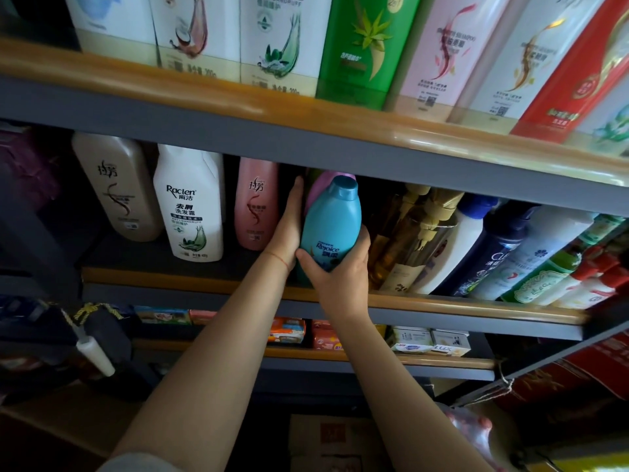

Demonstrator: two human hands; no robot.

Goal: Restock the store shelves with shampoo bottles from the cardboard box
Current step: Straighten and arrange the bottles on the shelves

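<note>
A purple bottle [318, 187] hides mostly behind the teal bottle [332, 224], its base unseen. Right hand [335, 267] cups the teal bottle's bottom, fingers curled round it on the shelf [204, 279]. Left hand [289, 226] lies flat and straight-fingered just beside it.

Both forearms are bare from elbow to wrist. A thin red thread bracelet [277, 258] circles the wrist of the left hand [289, 229]. The right hand [340, 270] wears nothing. Well below the bracelet, a pale grey sleeve edge [136, 463] shows.
</note>
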